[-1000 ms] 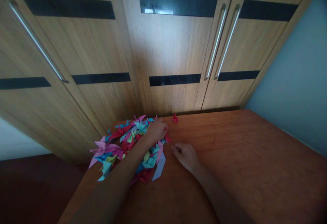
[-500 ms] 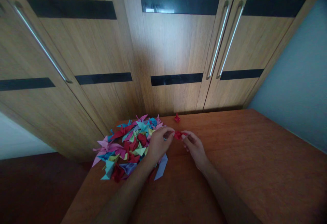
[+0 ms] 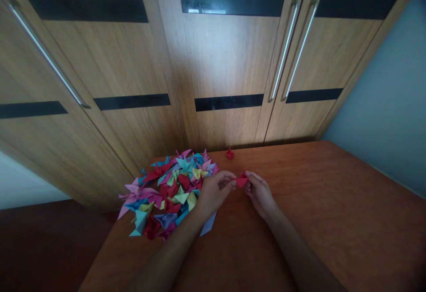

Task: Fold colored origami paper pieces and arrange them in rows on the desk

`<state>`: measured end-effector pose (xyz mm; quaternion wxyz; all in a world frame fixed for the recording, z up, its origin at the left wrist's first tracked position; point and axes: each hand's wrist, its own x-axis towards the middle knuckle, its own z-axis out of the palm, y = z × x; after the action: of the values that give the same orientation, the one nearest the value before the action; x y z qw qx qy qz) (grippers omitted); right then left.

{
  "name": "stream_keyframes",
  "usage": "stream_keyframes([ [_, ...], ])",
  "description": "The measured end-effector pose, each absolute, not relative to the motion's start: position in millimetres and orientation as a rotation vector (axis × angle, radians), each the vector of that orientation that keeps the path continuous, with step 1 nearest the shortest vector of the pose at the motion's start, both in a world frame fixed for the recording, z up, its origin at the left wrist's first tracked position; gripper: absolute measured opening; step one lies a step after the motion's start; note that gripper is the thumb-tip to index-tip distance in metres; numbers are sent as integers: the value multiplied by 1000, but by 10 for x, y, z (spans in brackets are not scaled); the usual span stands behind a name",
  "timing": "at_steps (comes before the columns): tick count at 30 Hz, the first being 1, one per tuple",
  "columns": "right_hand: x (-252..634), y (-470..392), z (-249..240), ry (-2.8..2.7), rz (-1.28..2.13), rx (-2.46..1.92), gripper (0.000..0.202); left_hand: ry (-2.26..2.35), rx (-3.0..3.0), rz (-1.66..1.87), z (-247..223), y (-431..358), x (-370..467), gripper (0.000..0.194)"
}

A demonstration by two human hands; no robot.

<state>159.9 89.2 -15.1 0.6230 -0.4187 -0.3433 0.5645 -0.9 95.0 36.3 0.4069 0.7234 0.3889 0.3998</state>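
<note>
A small folded red paper piece (image 3: 242,181) is held in the air between both hands, over the middle of the table. My left hand (image 3: 216,191) pinches its left end between thumb and fingertips. On its right side, the fingers of my right hand (image 3: 261,194) are closed on it. Left of my left hand lies a heap of folded paper figures (image 3: 173,192) in red, pink, blue, green, yellow and purple. Another small red folded figure (image 3: 230,153) stands alone near the table's back edge.
The brown wooden table (image 3: 319,203) reaches back to a wooden wardrobe (image 3: 219,61) with metal handles and dark strips. A pale purple paper strip (image 3: 208,225) lies beside my left forearm. A blue-grey wall (image 3: 386,92) is at the right.
Both hands have moved slightly to the right with the red paper. The piece now shows a wider, pointed face between the fingers.
</note>
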Motion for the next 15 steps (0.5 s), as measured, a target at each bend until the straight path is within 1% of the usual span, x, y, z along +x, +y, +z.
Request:
stream_keyframes([
  [2, 1631, 915, -175, -794, 1221, -1011, 27, 1016, 1935, 993, 380, 1045, 53, 9],
  [6, 1647, 960, -272, -840, 1022, -1226, 35, 1251, 2356, 855, 440, 1354, 228, 15],
  [8, 1617, 966, -322, -985, 932, -1334, 38, 1339, 2474, 762, 456, 1541, 345, 17],
  [12, 1529, 935, -346, -1401, 693, -1532, 37, 1430, 2537, 620, 432, 1854, 605, 22],
  [15, 1499, 902, -303, -1540, 612, -1611, 36, 1501, 2570, 492, 393, 1993, 765, 24],
])
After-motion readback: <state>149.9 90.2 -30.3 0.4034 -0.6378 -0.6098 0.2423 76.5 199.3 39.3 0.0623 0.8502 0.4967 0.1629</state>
